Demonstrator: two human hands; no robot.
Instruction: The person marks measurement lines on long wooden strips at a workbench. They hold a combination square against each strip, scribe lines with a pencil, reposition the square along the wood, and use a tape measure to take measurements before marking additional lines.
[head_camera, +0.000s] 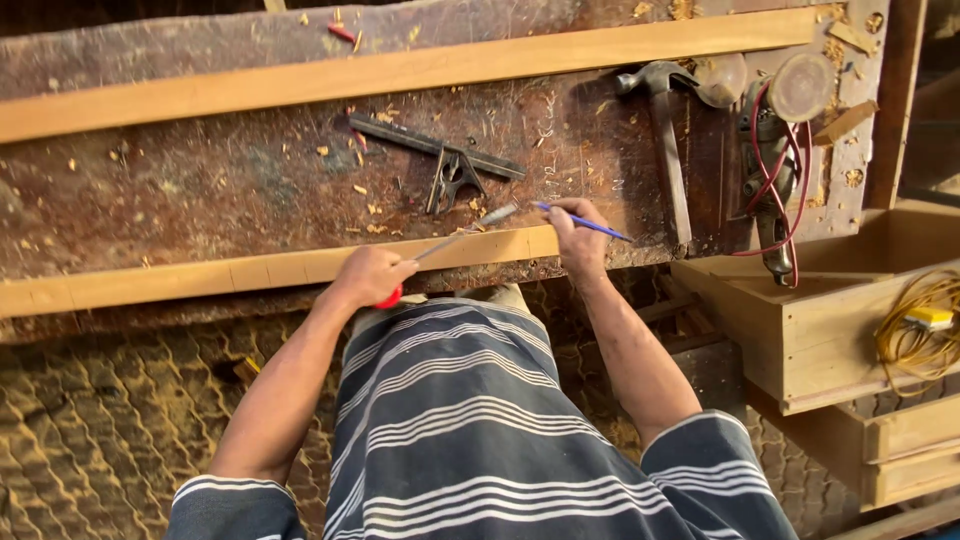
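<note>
- Head view: the left hand (372, 276) sits at the near edge of the desk (200, 190), fingers closed around a red-cased tape measure (390, 296). Its metal blade (468, 230) runs out to the right, up over the near wooden strip (250, 272).
- The right hand (577, 240) rests on the right end of that same strip, fingers pinched on a blue pencil (585, 222) whose length lies across the hand, pointing left towards the blade's tip.
- The near wooden strip lies along the near edge of the desk, from the left edge to about the middle.
- A second, longer wooden strip (400, 70) lies along the far side of the desk.
- Between the two strips, near the middle, lies a combination square (440, 160) among wood shavings.
- Towards the right end of the desk a claw hammer (668, 140) lies with its head to the far side, handle towards the near edge.
- Just right of the hammer lies a power tool (770, 170) with a red cord.
- Beyond the right end of the desk stands an open wooden box (810, 330), with a coil of yellow cable (915, 335) at its right.
</note>
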